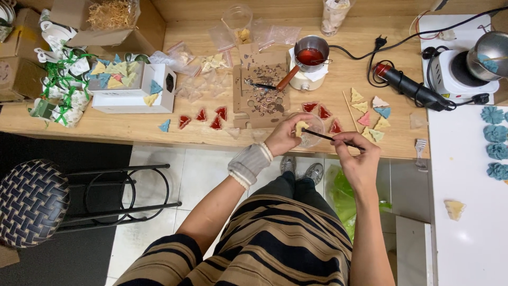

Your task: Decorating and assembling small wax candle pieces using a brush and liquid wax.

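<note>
**Pale piece held at bench edge, brush tip bearing on it from the right**

The left hand [284,136] is closed around a small clear cup [312,128] and pinches a pale, cream-coloured triangular piece [300,127] at the cup's rim. A grey knitted cuff [248,164] covers that wrist. The right hand [355,156] grips a thin dark brush [330,139] between its fingertips, pen fashion.

Governing relation: the brush's long axis runs from the right hand, low and to the right, up and leftward to the pale piece. Its tip lies at or just beside the piece; actual contact cannot be told. The piece sits in the left hand, well apart from the right hand and linked to it only by the brush. Both hands hover over the near edge of the wooden bench [132,124].

Surroundings: red triangular pieces [203,117] lie on the bench to the left, with more just behind the cup. Yellow, pink and blue triangles [370,114] lie to the right. A small metal pot of red liquid [311,54] stands farther back on a white base, beside a spattered cardboard sheet [262,90].
</note>
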